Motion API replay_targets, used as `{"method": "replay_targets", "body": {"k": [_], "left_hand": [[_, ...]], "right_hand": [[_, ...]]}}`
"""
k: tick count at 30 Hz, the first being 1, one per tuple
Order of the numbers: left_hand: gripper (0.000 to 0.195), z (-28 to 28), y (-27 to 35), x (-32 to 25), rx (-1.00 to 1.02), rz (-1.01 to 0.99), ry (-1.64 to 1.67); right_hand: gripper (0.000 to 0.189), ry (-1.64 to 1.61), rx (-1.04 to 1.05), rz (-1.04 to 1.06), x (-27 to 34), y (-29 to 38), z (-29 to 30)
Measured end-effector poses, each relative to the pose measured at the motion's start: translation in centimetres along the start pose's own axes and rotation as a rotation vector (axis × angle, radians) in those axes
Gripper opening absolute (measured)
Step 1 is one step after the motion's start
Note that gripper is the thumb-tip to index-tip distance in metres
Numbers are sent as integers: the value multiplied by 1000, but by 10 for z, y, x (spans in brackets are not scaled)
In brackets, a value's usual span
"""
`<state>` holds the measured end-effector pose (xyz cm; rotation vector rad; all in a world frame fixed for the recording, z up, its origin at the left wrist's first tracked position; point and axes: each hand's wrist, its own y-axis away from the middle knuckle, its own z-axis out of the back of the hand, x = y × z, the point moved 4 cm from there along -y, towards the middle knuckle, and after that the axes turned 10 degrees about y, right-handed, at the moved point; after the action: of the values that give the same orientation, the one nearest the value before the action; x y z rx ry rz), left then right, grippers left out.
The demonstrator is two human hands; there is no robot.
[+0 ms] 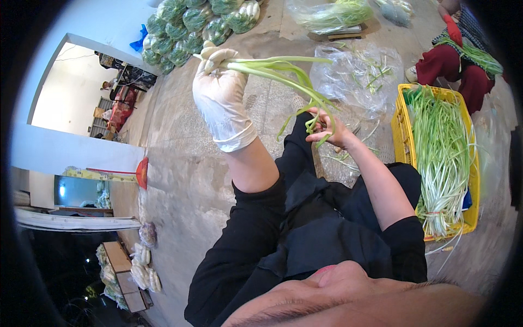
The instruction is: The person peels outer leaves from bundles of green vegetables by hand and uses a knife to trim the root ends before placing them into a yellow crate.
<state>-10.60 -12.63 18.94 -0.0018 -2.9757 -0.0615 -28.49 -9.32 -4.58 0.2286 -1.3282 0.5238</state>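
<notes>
My left hand, in a whitish glove, grips a few long leafy green stalks near their pale root ends. The stalks stretch to the right, and their leaf tips bend down. My bare right hand is at the drooping tips, thumb and fingers apart. Leaves hang across its fingers; whether they touch is unclear. To the right stands a yellow plastic crate with long green-and-white stalks in it, tied near their white ends with a red band.
A clear plastic sheet with green scraps lies ahead on the floor. Bagged vegetables are piled at upper left. A bag of greens rests on a low stand. At upper right sits a person with greens across the lap. A red dustpan is left.
</notes>
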Motion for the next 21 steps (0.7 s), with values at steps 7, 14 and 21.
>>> {"method": "replay_targets", "body": {"k": [7,14,21], "left_hand": [[14,-4,6,33,30,-18,59],[15,-14,-11,8,50,-97,79],[17,-22,-21,-36,12,-287,70]], "right_hand": [[47,-532,11,-35,4,2,1],[16,-585,153,-48,-1,18,22],[17,-484,251,-97,10,31,28]]}}
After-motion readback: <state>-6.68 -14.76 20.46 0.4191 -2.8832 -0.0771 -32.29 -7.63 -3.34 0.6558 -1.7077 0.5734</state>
